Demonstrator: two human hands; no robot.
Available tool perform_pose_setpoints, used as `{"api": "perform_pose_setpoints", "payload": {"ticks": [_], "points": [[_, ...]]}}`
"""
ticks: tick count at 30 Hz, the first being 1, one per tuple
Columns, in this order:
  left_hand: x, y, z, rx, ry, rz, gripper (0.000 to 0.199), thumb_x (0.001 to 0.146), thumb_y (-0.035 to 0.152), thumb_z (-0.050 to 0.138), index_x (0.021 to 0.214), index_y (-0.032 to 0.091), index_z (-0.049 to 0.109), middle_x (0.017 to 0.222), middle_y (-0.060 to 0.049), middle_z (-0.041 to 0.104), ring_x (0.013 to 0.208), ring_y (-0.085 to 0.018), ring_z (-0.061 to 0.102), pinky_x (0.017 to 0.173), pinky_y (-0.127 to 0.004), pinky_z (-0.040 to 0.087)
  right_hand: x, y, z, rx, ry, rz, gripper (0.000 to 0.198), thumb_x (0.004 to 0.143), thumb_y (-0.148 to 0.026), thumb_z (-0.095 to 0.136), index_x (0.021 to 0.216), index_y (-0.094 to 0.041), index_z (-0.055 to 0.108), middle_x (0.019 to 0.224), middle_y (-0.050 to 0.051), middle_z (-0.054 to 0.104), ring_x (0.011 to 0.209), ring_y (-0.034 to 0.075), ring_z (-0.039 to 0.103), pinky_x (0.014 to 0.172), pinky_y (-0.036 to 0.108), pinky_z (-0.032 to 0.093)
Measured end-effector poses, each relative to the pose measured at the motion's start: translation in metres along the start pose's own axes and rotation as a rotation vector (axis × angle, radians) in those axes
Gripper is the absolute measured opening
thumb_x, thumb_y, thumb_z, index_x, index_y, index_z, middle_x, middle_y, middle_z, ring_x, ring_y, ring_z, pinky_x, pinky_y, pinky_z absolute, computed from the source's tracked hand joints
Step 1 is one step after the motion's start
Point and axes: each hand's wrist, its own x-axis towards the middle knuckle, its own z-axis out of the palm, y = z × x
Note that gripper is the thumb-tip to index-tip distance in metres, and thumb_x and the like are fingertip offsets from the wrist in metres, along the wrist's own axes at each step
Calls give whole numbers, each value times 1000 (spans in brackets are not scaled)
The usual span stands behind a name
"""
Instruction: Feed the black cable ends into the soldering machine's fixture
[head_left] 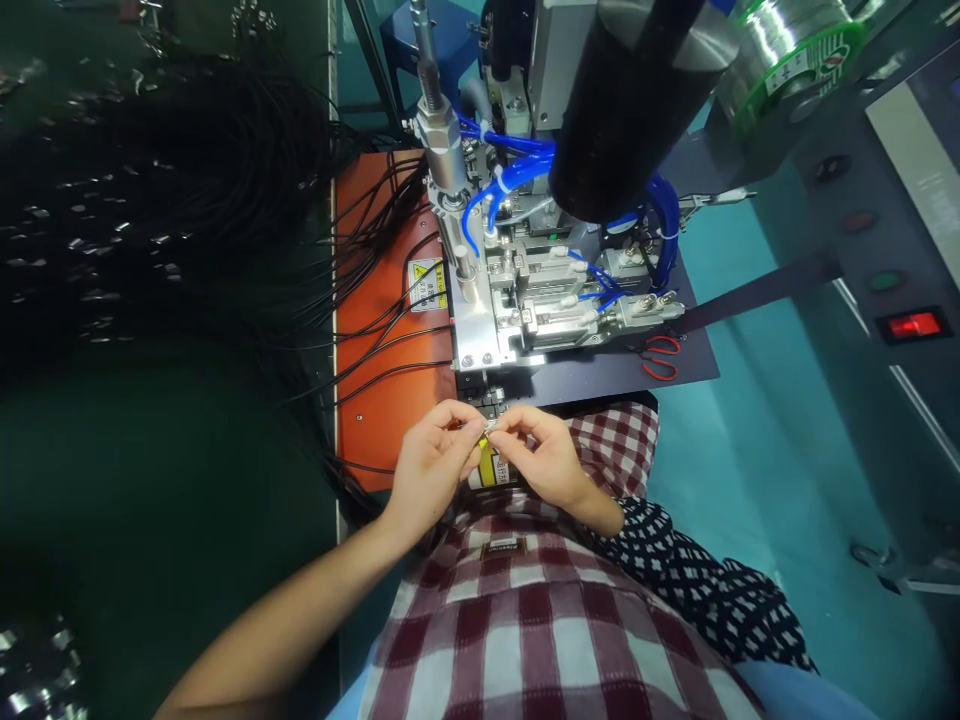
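Note:
My left hand and my right hand meet in front of the machine, thumbs and forefingers pinched together. Between the fingertips is a small, pale, metallic-looking piece, too tiny to identify, and both hands grip it. A black cable runs in from the left and passes out of sight behind my left hand. Just beyond the fingers stands the front of the metal machine, with blue air tubes on top. A yellow and white label shows partly below the hands.
Several black cables cross the orange plate into the machine's left side. A large cable bundle lies farther left. Red-handled cutters rest on the right of the dark base. A solder wire spool and a black cylinder hang overhead.

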Motion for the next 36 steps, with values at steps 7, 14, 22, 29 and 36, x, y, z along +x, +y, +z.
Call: {"api": "perform_pose_setpoints", "payload": {"ticks": [7,14,22,29,36], "points": [[2,6,-2,17,-48,-95,22,81,33,69,87,14,60,52,8,45,46,-4,37,45,-15,27,1,-3,-6,-118,22,-85,10,84,-24,65,76,-18,63,73,1,63,63,12,56,57,24,44],[2,12,3,52,-1,-124,22,77,32,69,80,13,59,47,9,41,43,-3,33,43,-15,25,1,-14,-15,-135,27,-130,3,82,-21,65,85,-18,65,76,1,65,66,12,59,60,25,47],[-1,10,1,-12,-21,-149,19,83,33,66,81,15,58,51,8,44,45,-3,34,46,-15,27,-1,-10,-9,-112,21,-137,2,82,-20,65,82,-18,64,75,1,64,65,12,58,61,25,48],[-2,9,3,-72,-10,-157,18,81,32,68,80,16,58,54,7,48,47,-5,40,48,-16,32,1,-14,-4,-98,66,-49,7,80,-22,65,75,-18,63,72,1,63,63,12,55,58,25,45],[-1,3,2,-80,25,-162,17,81,30,67,80,17,58,54,7,43,47,-5,33,47,-18,24,2,-9,3,80,66,102,14,77,-29,69,71,-18,62,67,0,60,57,10,51,51,23,41]]}}
